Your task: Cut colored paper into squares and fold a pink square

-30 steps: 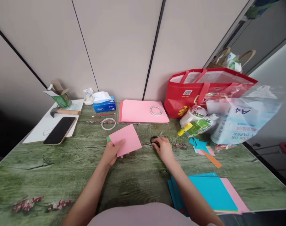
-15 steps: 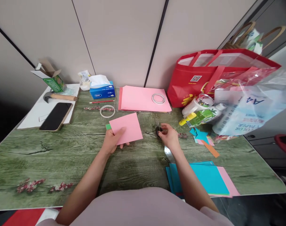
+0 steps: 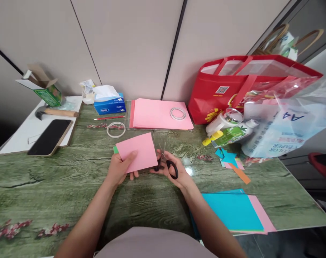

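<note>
My left hand (image 3: pixel 120 169) pinches the lower edge of a pink square of paper (image 3: pixel 137 151) held just above the green table (image 3: pixel 58 172); a small green scrap (image 3: pixel 115 149) peeks out behind the paper's left corner. My right hand (image 3: pixel 174 172) is closed on black-handled scissors (image 3: pixel 167 163), whose blades point up and away beside the paper's right edge.
A pink paper stack (image 3: pixel 159 114) with a tape ring (image 3: pixel 178 113) lies behind. Another tape ring (image 3: pixel 116 129), red pencil (image 3: pixel 109 117), tissue box (image 3: pixel 109 104), phone (image 3: pixel 50 136) and hammer (image 3: pixel 57 113) sit at left. Red bag (image 3: pixel 233 89), glue bottles (image 3: pixel 227 130), paper scraps (image 3: pixel 231 161) and blue sheets (image 3: pixel 234 211) are at right.
My right hand picked the scissors up from the table and brought them left to the pink square. My left hand kept hold of the paper.
</note>
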{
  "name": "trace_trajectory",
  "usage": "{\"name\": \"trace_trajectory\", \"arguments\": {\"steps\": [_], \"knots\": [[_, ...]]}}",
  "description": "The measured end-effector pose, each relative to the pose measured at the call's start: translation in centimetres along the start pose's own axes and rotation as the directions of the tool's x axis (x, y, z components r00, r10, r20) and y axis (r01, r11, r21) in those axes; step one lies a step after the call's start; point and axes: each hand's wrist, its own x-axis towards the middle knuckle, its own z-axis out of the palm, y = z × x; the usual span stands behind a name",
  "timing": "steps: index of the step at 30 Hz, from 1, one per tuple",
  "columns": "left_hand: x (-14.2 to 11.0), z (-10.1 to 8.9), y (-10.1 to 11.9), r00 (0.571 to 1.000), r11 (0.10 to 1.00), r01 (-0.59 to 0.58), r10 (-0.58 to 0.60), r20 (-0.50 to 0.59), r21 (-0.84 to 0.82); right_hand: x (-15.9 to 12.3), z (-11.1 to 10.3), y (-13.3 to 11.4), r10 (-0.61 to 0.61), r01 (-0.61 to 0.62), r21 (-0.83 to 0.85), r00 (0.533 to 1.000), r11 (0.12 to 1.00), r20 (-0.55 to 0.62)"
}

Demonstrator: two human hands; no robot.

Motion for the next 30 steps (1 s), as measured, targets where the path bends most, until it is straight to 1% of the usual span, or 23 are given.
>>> {"name": "trace_trajectory", "arguments": {"steps": [4,7,11,17,23,26,30], "knots": [[0.1,0.3,-0.4,1.000,0.999,0.003,-0.004,0.027,0.053,-0.3,0.4,0.5,-0.023,0.013,-0.185,0.998,0.983,-0.056],[0.0,0.5,-0.8,0.998,0.994,-0.011,0.004,0.065,0.111,-0.5,0.6,0.9,-0.030,0.014,-0.270,0.998,0.963,-0.053],[-0.1,0.4,-0.9,0.997,0.988,-0.018,0.007,0.075,0.153,-0.6,0.9,0.9,-0.048,0.031,-0.304,0.998,0.952,-0.048],[-0.1,0.5,-0.5,0.997,0.992,0.038,-0.047,0.067,0.120,-0.6,1.0,0.9,-0.036,0.017,-0.351,0.998,0.936,-0.050],[-0.3,1.0,-0.4,0.997,0.988,0.040,-0.050,0.066,0.147,-0.6,1.1,1.2,-0.071,0.019,-0.397,0.991,0.917,-0.115],[-0.3,0.8,-0.5,0.995,0.983,0.044,-0.059,0.075,0.180,-0.4,1.0,1.2,-0.085,0.024,-0.400,0.987,0.916,-0.134],[-0.3,0.5,-0.6,0.995,0.977,0.052,-0.069,0.077,0.208,-0.4,0.8,1.3,-0.087,0.028,-0.405,0.988,0.914,-0.129]]}}
